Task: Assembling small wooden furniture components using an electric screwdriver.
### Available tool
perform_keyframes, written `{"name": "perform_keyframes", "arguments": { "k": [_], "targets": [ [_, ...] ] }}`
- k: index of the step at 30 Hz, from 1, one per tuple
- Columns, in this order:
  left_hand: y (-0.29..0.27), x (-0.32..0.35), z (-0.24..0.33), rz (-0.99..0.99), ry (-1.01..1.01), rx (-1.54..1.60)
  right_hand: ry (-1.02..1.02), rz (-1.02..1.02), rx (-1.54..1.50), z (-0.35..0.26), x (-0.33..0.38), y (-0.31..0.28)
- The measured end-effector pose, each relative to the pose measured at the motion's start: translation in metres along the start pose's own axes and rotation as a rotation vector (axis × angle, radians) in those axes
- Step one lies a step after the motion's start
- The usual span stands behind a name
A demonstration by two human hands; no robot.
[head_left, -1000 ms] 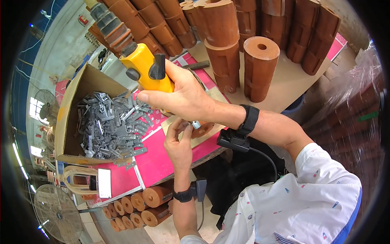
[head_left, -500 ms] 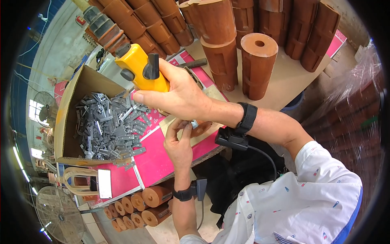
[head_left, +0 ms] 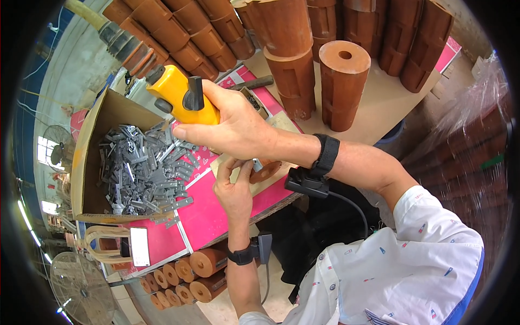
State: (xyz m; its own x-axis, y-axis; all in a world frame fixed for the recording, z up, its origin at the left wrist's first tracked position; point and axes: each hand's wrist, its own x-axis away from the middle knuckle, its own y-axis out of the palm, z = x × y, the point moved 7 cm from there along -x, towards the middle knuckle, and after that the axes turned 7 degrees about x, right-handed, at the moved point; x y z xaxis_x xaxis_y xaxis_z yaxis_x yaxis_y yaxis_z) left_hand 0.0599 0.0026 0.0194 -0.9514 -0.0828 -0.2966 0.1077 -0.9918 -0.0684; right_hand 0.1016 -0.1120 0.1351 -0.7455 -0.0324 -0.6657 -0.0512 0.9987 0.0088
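Observation:
My right hand (head_left: pixel 241 122) is wrapped round a yellow hand-held power tool (head_left: pixel 187 100) with a black lever and a ribbed grey-and-orange section at its upper left end. It is raised above the table, and its lower end is hidden behind the hand. Below it, my left hand (head_left: pixel 233 189) has its thumb and fingers curled in a pinch; what lies between the fingertips is hidden. Beside them a small grey metal piece (head_left: pixel 257 164) sits at a brown wooden cylinder (head_left: pixel 266 172), which lies on a pale board, partly covered by my right hand and arm.
Left of my hands, a cardboard box (head_left: pixel 86 162) overflows with grey metal brackets (head_left: pixel 143 168) onto the pink tabletop (head_left: pixel 208 203). Brown cylinders (head_left: pixel 345 92) stand at the back. More cylinders (head_left: pixel 201 264) lie stacked below the edge. A hammer (head_left: pixel 254 83) and phone (head_left: pixel 140 246) are nearby.
My right hand and the yellow tool have shifted slightly left and up. My left hand has drawn a little left, leaving the small metal piece more exposed at the cylinder.

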Motion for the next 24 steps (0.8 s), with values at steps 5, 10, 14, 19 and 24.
{"name": "perform_keyframes", "arguments": {
  "k": [5, 10, 14, 19, 24],
  "targets": [
    [-0.001, 0.0, -0.005, -0.031, 0.007, -0.068, -0.059, 0.027, 0.073, -0.001, 0.003, -0.002],
    [0.0, -0.001, -0.006, -0.038, 0.037, -0.081, -0.069, 0.03, 0.08, 0.001, 0.004, -0.003],
    [0.0, -0.001, -0.009, -0.046, 0.037, -0.083, -0.059, 0.016, 0.047, 0.003, 0.005, -0.003],
    [-0.001, 0.0, -0.01, -0.033, 0.008, -0.062, -0.078, 0.021, 0.053, 0.004, 0.005, -0.003],
    [-0.001, 0.0, -0.008, -0.044, 0.03, -0.106, -0.078, -0.005, 0.07, 0.004, 0.006, -0.001]
  ]
}}
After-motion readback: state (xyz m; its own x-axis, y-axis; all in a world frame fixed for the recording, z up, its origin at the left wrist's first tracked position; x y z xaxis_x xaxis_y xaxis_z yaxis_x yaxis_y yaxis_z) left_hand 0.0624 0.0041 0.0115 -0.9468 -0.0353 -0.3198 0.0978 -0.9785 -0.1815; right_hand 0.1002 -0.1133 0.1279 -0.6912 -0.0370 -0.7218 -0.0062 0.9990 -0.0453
